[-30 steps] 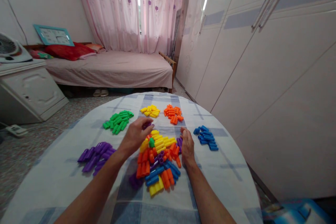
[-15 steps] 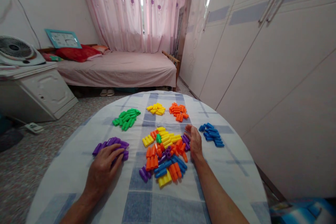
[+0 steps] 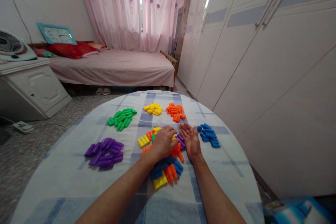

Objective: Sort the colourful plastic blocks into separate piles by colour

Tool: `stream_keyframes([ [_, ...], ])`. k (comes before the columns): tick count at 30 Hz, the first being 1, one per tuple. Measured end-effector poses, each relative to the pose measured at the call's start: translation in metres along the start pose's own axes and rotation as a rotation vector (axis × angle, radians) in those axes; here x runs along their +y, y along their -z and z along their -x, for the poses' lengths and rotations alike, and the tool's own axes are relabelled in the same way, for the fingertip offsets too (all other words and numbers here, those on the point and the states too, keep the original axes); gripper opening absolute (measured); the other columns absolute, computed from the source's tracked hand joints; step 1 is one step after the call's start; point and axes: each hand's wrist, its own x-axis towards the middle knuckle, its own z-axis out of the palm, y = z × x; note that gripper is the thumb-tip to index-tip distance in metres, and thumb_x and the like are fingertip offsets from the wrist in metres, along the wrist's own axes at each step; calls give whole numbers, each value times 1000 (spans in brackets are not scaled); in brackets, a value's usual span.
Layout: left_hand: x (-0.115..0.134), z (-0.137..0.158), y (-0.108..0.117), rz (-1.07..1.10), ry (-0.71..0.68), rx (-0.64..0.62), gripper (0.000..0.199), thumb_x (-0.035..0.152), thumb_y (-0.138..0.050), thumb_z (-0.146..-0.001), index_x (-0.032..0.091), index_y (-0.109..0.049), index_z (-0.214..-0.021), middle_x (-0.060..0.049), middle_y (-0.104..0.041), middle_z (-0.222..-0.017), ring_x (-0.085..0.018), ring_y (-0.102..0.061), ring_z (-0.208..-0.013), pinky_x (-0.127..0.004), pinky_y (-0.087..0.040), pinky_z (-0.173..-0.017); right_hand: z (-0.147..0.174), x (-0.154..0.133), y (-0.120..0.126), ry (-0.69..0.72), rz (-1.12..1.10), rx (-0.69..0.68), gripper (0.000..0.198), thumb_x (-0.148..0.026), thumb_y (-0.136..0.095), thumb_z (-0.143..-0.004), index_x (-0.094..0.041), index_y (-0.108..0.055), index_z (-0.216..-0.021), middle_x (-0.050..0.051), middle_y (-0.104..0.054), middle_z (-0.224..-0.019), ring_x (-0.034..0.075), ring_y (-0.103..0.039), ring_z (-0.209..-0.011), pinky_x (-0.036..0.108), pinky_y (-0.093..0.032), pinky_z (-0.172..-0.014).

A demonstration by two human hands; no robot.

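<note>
My left hand (image 3: 164, 142) reaches over a mixed pile of plastic tube-shaped building pieces (image 3: 172, 172) in yellow, orange, blue, purple and green. Its fingers are bent and close together on the pile, and whatever they hold is hidden beneath them. My right hand (image 3: 192, 142) rests at the pile's right edge, palm turned inward, fingers stretched and apart. Purple pieces (image 3: 181, 142) lie between the two hands. The left forearm and hand cover much of the pile's middle.
Single-colour heaps surround the mixed pile: purple (image 3: 105, 153) at left, green (image 3: 122, 119), yellow (image 3: 153, 109) and orange (image 3: 175, 112) behind, blue (image 3: 209, 135) at right. A checked cloth covers the round table (image 3: 228, 182). Beyond are a bed (image 3: 118, 66) and white wardrobe (image 3: 275, 94).
My left hand has left the purple heap and moved right onto the mixed pile. My right hand has turned its palm more upward and spread its fingers. The view has shifted slightly.
</note>
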Motion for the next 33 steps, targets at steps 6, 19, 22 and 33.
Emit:
stream_keyframes([
  [6, 25, -30, -22, -135, 194, -188, 31, 35, -61, -74, 19, -66, -100, -13, -66, -106, -30, -55, -108, -48, -37, -97, -6, 4, 10, 95, 49, 196, 57, -67, -38, -82, -20, -63, -103, 9, -68, -108, 22, -60, -107, 38, -46, -90],
  [19, 17, -34, -25, 232, 328, -56, 25, 14, -54, -76, 17, -60, -100, -6, -68, -95, -15, -65, -84, -26, -50, -72, -7, 6, 10, 76, 44, 199, 57, -67, -41, -80, -18, -65, -98, 10, -69, -98, 22, -64, -96, 34, -49, -77],
  [22, 8, -24, -14, 477, 348, 34, 25, 10, -52, -75, 15, -59, -98, -5, -70, -88, -13, -66, -75, -24, -52, -69, -8, 6, 11, 79, 58, 204, 57, -67, -41, -80, -18, -65, -97, 10, -70, -96, 23, -64, -95, 34, -49, -75],
  [33, -89, 95, 90, 34, 426, 293, 30, 38, -46, -78, 22, -66, -94, -4, -69, -94, -21, -64, -83, -36, -51, -80, -9, 12, 12, 73, 118, 196, 51, -62, -45, -82, -17, -68, -93, 9, -71, -93, 21, -65, -91, 32, -49, -72],
])
